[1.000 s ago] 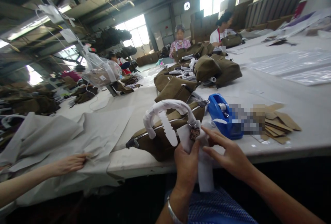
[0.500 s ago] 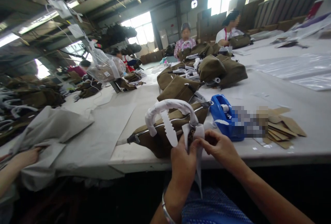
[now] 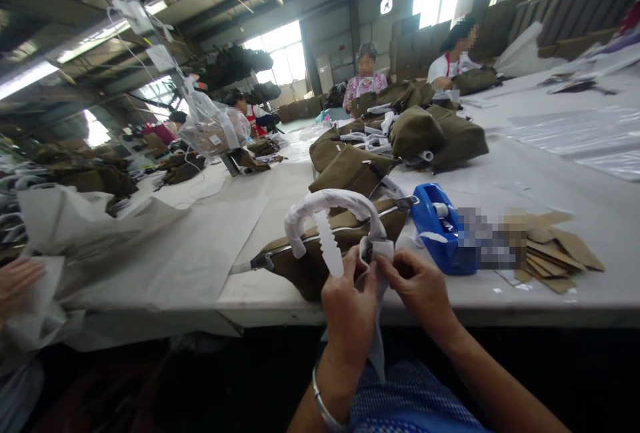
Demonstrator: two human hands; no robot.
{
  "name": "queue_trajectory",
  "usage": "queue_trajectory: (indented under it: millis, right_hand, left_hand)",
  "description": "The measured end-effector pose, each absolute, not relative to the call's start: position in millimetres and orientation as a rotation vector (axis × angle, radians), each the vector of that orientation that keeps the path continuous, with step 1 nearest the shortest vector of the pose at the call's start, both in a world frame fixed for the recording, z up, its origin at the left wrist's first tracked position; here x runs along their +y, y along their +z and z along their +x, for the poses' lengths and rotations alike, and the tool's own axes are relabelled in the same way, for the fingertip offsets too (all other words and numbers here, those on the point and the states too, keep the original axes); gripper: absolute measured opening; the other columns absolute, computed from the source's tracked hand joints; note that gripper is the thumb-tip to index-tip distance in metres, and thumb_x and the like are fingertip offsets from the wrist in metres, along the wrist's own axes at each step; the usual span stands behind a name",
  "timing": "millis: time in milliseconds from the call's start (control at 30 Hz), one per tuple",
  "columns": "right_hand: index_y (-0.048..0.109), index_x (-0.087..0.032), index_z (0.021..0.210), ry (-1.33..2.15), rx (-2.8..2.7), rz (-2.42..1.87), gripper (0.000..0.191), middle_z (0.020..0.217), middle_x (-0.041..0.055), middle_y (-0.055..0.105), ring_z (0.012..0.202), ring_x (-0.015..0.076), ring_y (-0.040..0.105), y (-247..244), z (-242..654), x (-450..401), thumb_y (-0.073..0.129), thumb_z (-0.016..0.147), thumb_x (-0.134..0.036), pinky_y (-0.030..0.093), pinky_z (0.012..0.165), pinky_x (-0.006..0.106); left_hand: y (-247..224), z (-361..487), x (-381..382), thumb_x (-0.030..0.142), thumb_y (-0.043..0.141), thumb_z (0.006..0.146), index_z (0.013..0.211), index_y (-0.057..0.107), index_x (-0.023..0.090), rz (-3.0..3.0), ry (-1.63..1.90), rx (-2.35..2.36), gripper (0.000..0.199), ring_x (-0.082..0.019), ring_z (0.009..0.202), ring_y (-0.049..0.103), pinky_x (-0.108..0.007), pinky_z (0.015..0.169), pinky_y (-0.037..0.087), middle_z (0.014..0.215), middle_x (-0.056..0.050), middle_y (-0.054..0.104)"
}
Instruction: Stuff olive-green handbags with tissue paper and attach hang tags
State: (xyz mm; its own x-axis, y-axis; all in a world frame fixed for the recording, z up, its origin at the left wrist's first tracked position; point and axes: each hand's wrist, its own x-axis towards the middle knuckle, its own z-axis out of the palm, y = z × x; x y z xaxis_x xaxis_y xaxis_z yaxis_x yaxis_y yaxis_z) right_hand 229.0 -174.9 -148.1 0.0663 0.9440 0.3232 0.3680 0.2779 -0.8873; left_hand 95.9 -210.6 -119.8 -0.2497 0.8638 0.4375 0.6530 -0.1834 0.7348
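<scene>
An olive-brown bag (image 3: 295,266) with a silver zipper lies at the table's front edge. Its handle (image 3: 340,199) is wrapped in white and arches up; a notched white strip (image 3: 327,246) hangs by it. My left hand (image 3: 350,303) pinches a white wrapping sheet (image 3: 379,333) at the base of the handle, near a metal ring. Close on its right, my right hand (image 3: 423,286) grips the same white sheet between thumb and fingers. The lower end of the sheet dangles over the table edge.
A blue tape dispenser (image 3: 443,233) stands right of the bag, with brown card pieces (image 3: 555,253) beyond it. More olive bags (image 3: 425,136) are piled behind. At far left another person's hand (image 3: 20,283) holds pale sheeting (image 3: 120,253). Other people sit farther back.
The white sheet is now folded over the dark patterned piece at the handle base. At left, the other person's hand and sheeting have shifted left and up. The view has shifted slightly.
</scene>
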Motion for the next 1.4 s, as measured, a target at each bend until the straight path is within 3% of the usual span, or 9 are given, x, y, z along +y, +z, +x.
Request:
queue_trajectory:
  millis: [200,367,467,567,633,900,1067,1233,1400]
  right_hand:
    - [0.05,-0.022,0.063,0.551,-1.467,-1.184,0.046,0.061,-0.0035,0.044,0.056,0.0123,0.042,-152.9,222.6,-172.9,0.063,0.093,-0.055,0.035,0.054,0.027]
    - [0.053,-0.02,0.063,0.522,-1.431,-1.149,0.042,0.06,-0.0048,0.044,0.055,0.0107,0.042,-156.0,219.3,-174.0,0.067,0.092,-0.048,0.034,0.052,0.025]
    - [0.054,-0.02,0.064,0.548,-1.419,-1.16,0.041,0.06,-0.0052,0.044,0.054,0.0104,0.041,-155.6,219.5,-175.0,0.069,0.091,-0.047,0.033,0.051,0.025]
    - [0.053,-0.02,0.064,0.553,-1.418,-1.164,0.04,0.06,-0.005,0.045,0.055,0.0106,0.042,-156.5,219.8,-174.1,0.068,0.091,-0.045,0.034,0.052,0.025]
    - [0.053,-0.02,0.063,0.544,-1.422,-1.165,0.039,0.06,-0.0049,0.045,0.056,0.0107,0.042,-157.8,219.9,-173.2,0.068,0.09,-0.044,0.034,0.053,0.025]
    - [0.062,-0.021,0.072,0.794,-1.396,-1.145,0.039,0.059,-0.0028,0.057,0.054,0.0127,0.055,-160.5,221.4,-179.6,0.06,0.096,-0.051,0.044,0.057,0.025]
    - [0.062,-0.021,0.072,0.825,-1.413,-1.143,0.041,0.059,-0.0024,0.057,0.053,0.013,0.054,-152.2,220.9,-181.9,0.063,0.093,-0.056,0.043,0.055,0.026]
    - [0.058,-0.02,0.066,0.916,-1.397,-1.181,0.047,0.056,-0.0023,0.052,0.052,0.012,0.049,-143.4,227.2,-173.4,0.064,0.09,-0.06,0.04,0.053,0.025]
    - [0.059,-0.019,0.065,1.138,-1.311,-1.103,0.05,0.055,-0.0024,0.052,0.053,0.0112,0.049,-140.4,230.7,-170.5,0.065,0.089,-0.062,0.042,0.054,0.024]
  left_hand:
    - [-127.2,103.1,-212.7,0.02,0.06,0.097,0.123,0.073,0.022,1.795,1.486,1.719,0.029,-0.025,0.101,0.075,-0.035,0.093,0.057,0.112,-0.009,0.078]
    - [-133.1,105.3,-213.9,0.024,0.064,0.096,0.145,0.055,0.019,1.539,1.527,1.621,0.05,-0.018,0.081,0.074,-0.03,0.082,0.059,0.093,-0.004,0.077]
    - [-135.0,104.1,-216.5,0.028,0.066,0.095,0.134,0.063,0.018,1.464,1.562,1.556,0.04,-0.018,0.085,0.074,-0.029,0.08,0.06,0.1,-0.006,0.076]
    - [-134.7,103.2,-217.8,0.024,0.064,0.096,0.113,0.076,0.022,1.548,1.604,1.518,0.021,-0.021,0.102,0.073,-0.032,0.094,0.058,0.111,-0.007,0.077]
    - [-133.4,103.6,-217.7,0.019,0.063,0.096,0.107,0.079,0.023,1.596,1.631,1.48,0.02,-0.02,0.105,0.074,-0.032,0.098,0.057,0.11,-0.006,0.079]
    - [-144.7,102.1,-217.9,0.011,0.067,0.093,0.106,0.077,0.02,1.844,1.628,1.622,0.019,-0.019,0.09,0.075,-0.029,0.086,0.06,0.097,-0.004,0.079]
    - [-155.8,100.3,-220.9,0.007,0.064,0.094,0.116,0.074,0.018,2.081,1.723,1.54,0.026,-0.02,0.095,0.074,-0.029,0.09,0.059,0.102,-0.008,0.08]
    - [-136.2,84.5,-231.6,0.025,0.059,0.1,0.11,0.076,0.02,1.711,1.527,1.418,0.02,-0.019,0.093,0.075,-0.027,0.088,0.058,0.103,-0.006,0.079]
    - [-118.3,67.6,-233.4,0.049,0.062,0.097,0.11,0.076,0.019,1.29,1.337,1.375,0.037,-0.024,0.096,0.073,-0.03,0.086,0.056,0.107,-0.01,0.078]
